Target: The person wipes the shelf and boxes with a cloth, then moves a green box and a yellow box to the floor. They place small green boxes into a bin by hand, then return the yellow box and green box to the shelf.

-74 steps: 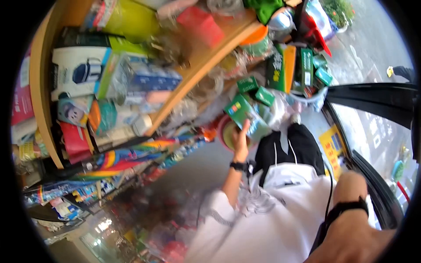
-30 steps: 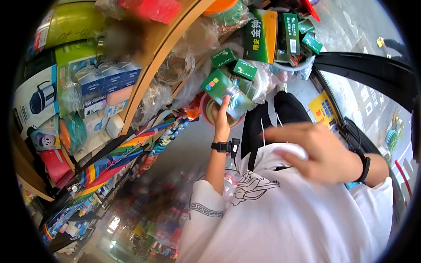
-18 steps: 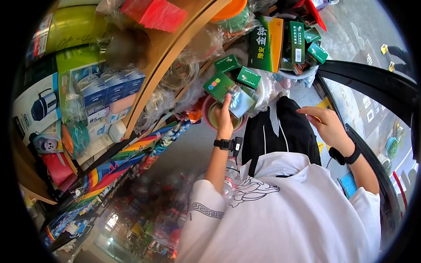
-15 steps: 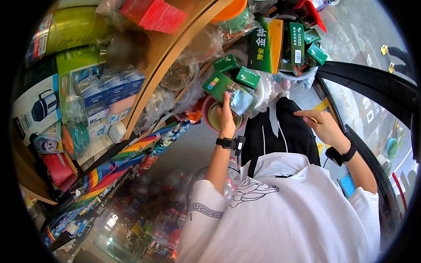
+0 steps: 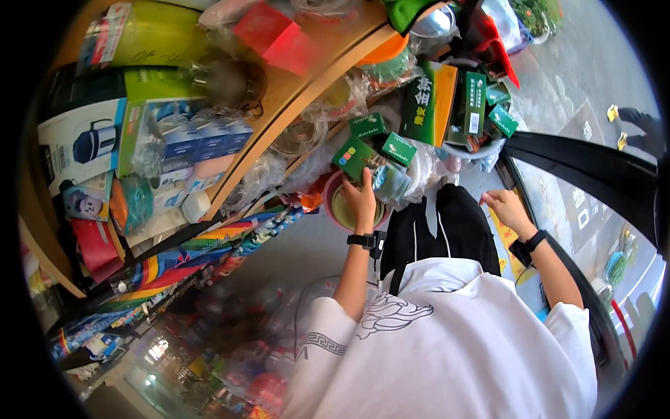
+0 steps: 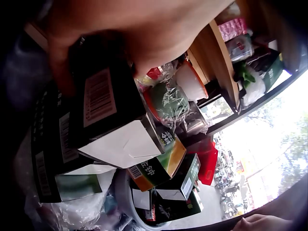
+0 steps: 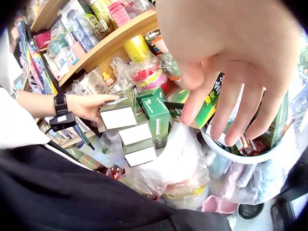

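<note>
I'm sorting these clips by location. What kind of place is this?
Probably a small general shop opening onto a street: a wooden shelf packed with boxed goods, rainbow umbrellas below it, and the left hand gripping a green box among stacked others.

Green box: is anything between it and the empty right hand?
Nothing visible. The right hand hovers open near the green box that the left hand holds; the plastic bag lies lower.
</note>
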`<state>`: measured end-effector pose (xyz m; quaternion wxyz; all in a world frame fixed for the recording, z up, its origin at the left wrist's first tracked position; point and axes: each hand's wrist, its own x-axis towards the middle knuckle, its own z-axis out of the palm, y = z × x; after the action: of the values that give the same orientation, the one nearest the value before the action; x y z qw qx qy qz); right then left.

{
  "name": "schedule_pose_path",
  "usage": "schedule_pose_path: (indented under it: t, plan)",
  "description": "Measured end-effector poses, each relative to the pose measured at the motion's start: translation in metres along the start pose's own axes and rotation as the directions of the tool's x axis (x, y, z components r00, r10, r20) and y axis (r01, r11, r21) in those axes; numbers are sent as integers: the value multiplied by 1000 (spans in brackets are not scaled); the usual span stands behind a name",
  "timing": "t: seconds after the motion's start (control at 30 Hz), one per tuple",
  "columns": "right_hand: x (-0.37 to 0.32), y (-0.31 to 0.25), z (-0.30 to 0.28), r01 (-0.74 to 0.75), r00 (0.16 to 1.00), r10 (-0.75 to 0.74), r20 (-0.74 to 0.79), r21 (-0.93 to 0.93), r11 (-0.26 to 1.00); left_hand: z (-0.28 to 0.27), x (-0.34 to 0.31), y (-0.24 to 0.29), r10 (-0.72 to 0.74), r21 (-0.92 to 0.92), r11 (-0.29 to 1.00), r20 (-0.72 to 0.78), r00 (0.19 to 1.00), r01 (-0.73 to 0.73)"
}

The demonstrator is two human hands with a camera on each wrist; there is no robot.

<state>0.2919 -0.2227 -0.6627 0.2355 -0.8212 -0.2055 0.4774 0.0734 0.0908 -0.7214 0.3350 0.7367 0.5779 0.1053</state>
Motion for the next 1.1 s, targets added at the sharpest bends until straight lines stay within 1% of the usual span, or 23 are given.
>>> schedule_pose_path:
  t: [0.03, 0.07, 0.13, 0.17, 0.2, 0.23, 0.27, 0.3, 0.33, 0.4, 0.47, 0.6, 0.67, 0.73, 0.77, 0.8, 0.87, 0.9, 0.93, 0.97, 1.0, 1.07, 1.1]
  plan:
    - [1, 0, 2, -39, 999, 40, -17, 41, 998, -5, 2, 2, 40, -86, 996, 33, 999, -37]
    - [3, -4, 2, 31, 999, -32, -43, -18, 999, -5, 6, 1, 47, -101, 994, 12, 999, -46]
    - [5, -13, 0, 32, 999, -35, -32, -86, 996, -12, 9, -5, 62, -195, 980, 164, 985, -29]
    - [10, -13, 3, 110, 990, -121, -71, -150, 983, -12, 9, -10, 68, -231, 972, 145, 987, -33]
    - [11, -27, 0, 125, 988, -137, -73, -157, 980, -12, 11, -21, 71, -238, 971, 129, 989, -38]
    - [14, -43, -4, 130, 990, -137, -38, -152, 980, -13, 12, -32, -105, -381, 897, 311, 945, 225]
    - [18, -57, -9, 135, 990, -138, -5, -149, 979, -19, 12, -33, -222, -461, 746, 507, 833, 480]
    - [29, -57, -5, 244, 967, -250, -40, -117, 963, -25, 9, -35, -198, -467, 729, 556, 807, 501]
    - [38, -65, -7, 260, 963, -267, -41, -127, 957, -30, 6, -37, -191, -483, 725, 544, 817, 491]
    - [53, -92, -11, 509, 826, -536, -174, -178, 842, -36, -1, -45, -157, -412, 814, 521, 839, 409]
    - [72, -113, -16, 536, 817, -563, -126, -194, 822, -39, -6, -63, -139, -455, 795, 508, 850, 401]
    - [104, -142, -12, 581, 800, -600, -8, -243, 777, -55, -24, -104, -258, -521, 683, 483, 837, 511]
    - [104, -155, -12, 588, 776, -621, -111, -228, 776, -61, -42, -142, -291, -555, 631, 478, 829, 542]
    - [88, -183, -17, 584, 772, -596, -219, -123, 802, -71, -61, -170, -363, -552, 618, 430, 827, 559]
    - [90, -188, -21, 627, 744, -615, -261, -45, 778, -72, -74, -181, -394, -612, 585, 359, 846, 532]
    - [86, -198, -27, 631, 738, -620, -267, -54, 774, -74, -82, -208, -401, -594, 599, 357, 843, 537]
    - [80, -223, -45, 650, 647, -622, -441, -107, 752, -80, -98, -241, -455, -563, 594, 354, 817, 575]
    - [87, -229, -54, 716, 575, -644, -504, -71, 694, -83, -112, -251, -506, -547, 570, 355, 786, 614]
    - [101, -229, -68, 728, 426, -716, -553, -261, 634, -77, -124, -275, -551, -564, 508, 369, 749, 651]
    - [95, -247, -79, 740, 261, -740, -620, -364, 566, -70, -133, -294, -591, -578, 444, 385, 709, 685]
    - [82, -269, -89, 731, 92, -747, -658, -465, 499, -72, -147, -298, -586, -584, 441, 388, 711, 682]
    - [70, -300, -107, 607, -21, -722, -691, -583, 540, -76, -168, -291, -644, -533, 432, 382, 663, 727]
    - [75, -307, -114, 492, -11, -738, -675, -646, 584, -76, -171, -290, -641, -539, 431, 381, 666, 724]
